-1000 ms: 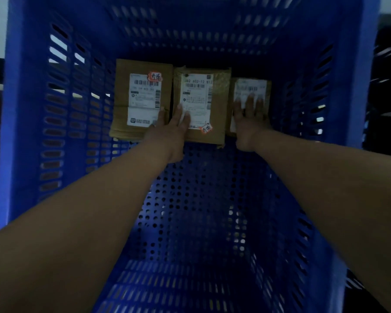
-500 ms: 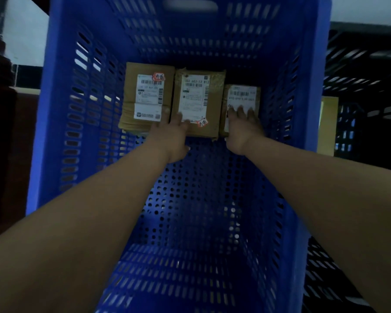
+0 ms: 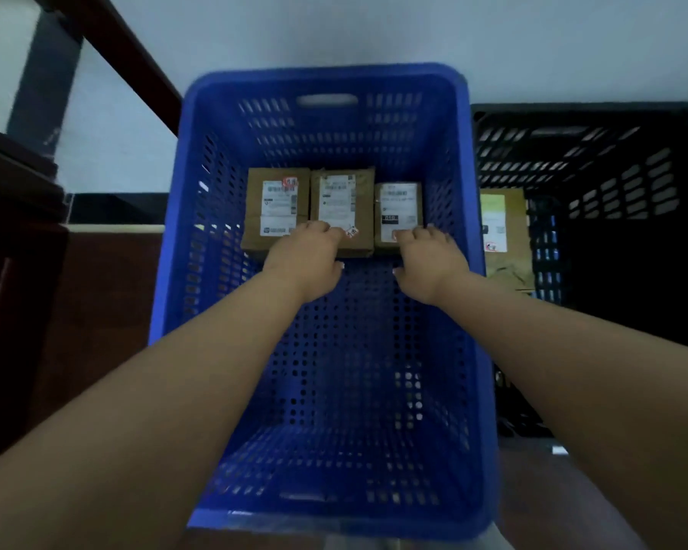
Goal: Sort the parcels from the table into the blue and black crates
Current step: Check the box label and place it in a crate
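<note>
- in the middle of the view, the tall perforated blue plastic crate [image 3: 326, 319] holds three brown cardboard parcels with white labels, set in a row along its far wall; the near part of its floor shows only bare plastic.
- to the right, just beside it, the slotted black plastic crate [image 3: 612, 160] holds at least one tan parcel with a pale label [image 3: 503, 232], seen past the blue wall; whatever else lies in there is too dark to tell.
- judging by this, sorting is under way: four parcels are binned, and the table and any parcels left on it are out of view, so how much is left can't be read.
- the left brown parcel [image 3: 277, 210] is the widest of the row and touches the middle brown parcel [image 3: 342, 208], which touches the small right brown parcel [image 3: 398, 214].
- the left hand [image 3: 306, 256] rests on the near edges of the left and middle parcels, fingers curled loosely over them; whether they grip is unclear.
- the right hand [image 3: 429, 260] rests fingertips on the near edge of the small right parcel, fingers bent; a real hold can't be confirmed.
- the step looks like tidying the row.
</note>
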`<state>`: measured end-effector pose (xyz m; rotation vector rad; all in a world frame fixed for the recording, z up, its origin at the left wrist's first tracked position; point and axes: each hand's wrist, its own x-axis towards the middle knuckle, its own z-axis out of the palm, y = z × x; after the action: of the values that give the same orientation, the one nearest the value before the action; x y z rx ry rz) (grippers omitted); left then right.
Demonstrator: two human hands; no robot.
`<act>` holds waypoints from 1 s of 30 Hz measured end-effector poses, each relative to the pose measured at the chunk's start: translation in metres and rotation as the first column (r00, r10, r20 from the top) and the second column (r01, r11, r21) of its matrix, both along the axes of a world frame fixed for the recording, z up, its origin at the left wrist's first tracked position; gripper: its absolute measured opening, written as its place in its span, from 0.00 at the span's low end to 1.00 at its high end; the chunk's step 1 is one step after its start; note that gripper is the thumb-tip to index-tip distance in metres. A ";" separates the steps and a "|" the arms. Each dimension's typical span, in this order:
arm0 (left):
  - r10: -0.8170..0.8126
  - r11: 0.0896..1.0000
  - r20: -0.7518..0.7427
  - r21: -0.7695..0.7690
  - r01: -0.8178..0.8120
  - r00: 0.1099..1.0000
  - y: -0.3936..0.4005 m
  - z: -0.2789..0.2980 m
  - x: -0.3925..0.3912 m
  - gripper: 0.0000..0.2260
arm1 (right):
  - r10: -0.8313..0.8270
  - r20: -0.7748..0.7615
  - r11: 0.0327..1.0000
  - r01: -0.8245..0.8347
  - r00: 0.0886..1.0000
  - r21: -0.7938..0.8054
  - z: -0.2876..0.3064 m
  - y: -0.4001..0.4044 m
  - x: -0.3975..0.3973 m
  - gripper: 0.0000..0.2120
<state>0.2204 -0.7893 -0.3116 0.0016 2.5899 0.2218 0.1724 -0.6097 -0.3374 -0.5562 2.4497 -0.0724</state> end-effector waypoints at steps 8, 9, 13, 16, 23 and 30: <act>-0.149 0.985 -0.166 -0.114 0.132 0.975 0.013 0.125 0.033 0.19 | -0.090 -0.149 0.995 0.082 0.985 -0.062 0.120 0.025 0.048 0.26; -0.172 0.981 -0.196 -0.120 0.150 0.965 0.019 0.143 0.036 0.18 | -0.102 -0.168 0.993 0.091 0.980 -0.072 0.135 0.030 0.053 0.26; -0.279 0.957 -0.318 -0.163 0.238 0.906 0.048 0.209 0.042 0.16 | -0.163 -0.268 0.983 0.132 0.950 -0.130 0.199 0.055 0.069 0.28; -0.347 0.936 -0.375 -0.195 0.293 0.859 0.077 0.251 0.043 0.17 | -0.216 -0.319 0.972 0.170 0.923 -0.164 0.240 0.081 0.081 0.28; -0.468 0.884 -0.451 -0.240 0.402 0.760 0.153 0.317 0.046 0.17 | -0.318 -0.434 0.947 0.258 0.843 -0.193 0.307 0.165 0.102 0.26; -0.561 0.825 -0.522 -0.291 0.484 0.642 0.278 0.364 0.049 0.18 | -0.426 -0.506 0.904 0.328 0.750 -0.276 0.345 0.280 0.117 0.25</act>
<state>0.2699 -0.5117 0.0523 0.9181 3.0619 -0.2026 0.2891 -0.3294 0.0072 -0.1346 3.1300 -0.3332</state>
